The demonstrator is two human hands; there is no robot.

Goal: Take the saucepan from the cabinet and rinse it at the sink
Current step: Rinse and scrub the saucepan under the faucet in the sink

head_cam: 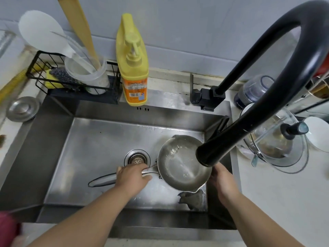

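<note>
A small steel saucepan (pixel 178 168) sits low in the steel sink (pixel 92 139), under the spout of the black faucet (pixel 267 107). Water lies in the pan. My left hand (pixel 132 175) is closed around the pan's long steel handle, which pokes out to the left. My right hand (pixel 221 179) rests against the pan's right rim, partly hidden behind the faucet spout. Whether its fingers grip the rim I cannot tell.
A grey rag (pixel 192 198) lies on the sink floor by the pan. The drain strainer (pixel 137 159) is just behind my left hand. A yellow soap bottle (pixel 132 68) and a wire caddy (pixel 71 79) with utensils stand behind. A glass lid (pixel 277 141) rests at the right.
</note>
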